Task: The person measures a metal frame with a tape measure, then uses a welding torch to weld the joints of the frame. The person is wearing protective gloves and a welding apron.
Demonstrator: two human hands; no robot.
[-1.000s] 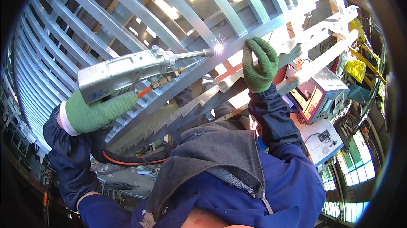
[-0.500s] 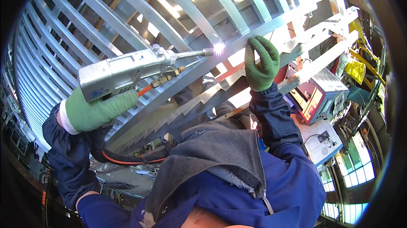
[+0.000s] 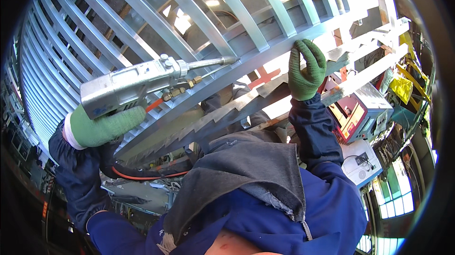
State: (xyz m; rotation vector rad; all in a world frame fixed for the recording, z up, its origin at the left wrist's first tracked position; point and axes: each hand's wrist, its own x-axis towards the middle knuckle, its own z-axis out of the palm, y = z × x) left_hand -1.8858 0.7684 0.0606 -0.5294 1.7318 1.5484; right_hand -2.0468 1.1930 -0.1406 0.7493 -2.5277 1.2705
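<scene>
Positioning the torch (image 3: 132,82) at the rail (image 3: 272,50) appears in hand, left hand (image 3: 106,127) wrapped around it, right hand (image 3: 307,72) half-curled by the rail, grasp indeterminable; next, steady nozzle (image 3: 231,60) alignment seems required.

Window: one tall, many-paned, brightly lit window (image 3: 398,201) with green-tinted panes is set at lower right. Equipment: one red-fronted grey metal box (image 3: 368,109) is placed near one white, box-shaped unit (image 3: 355,169). Sheeting: one crumpled, bright-yellow sheet (image 3: 402,88) is seen farther right. Floor: the dull grey floor (image 3: 246,4) is marked by white light patches (image 3: 182,23).
</scene>
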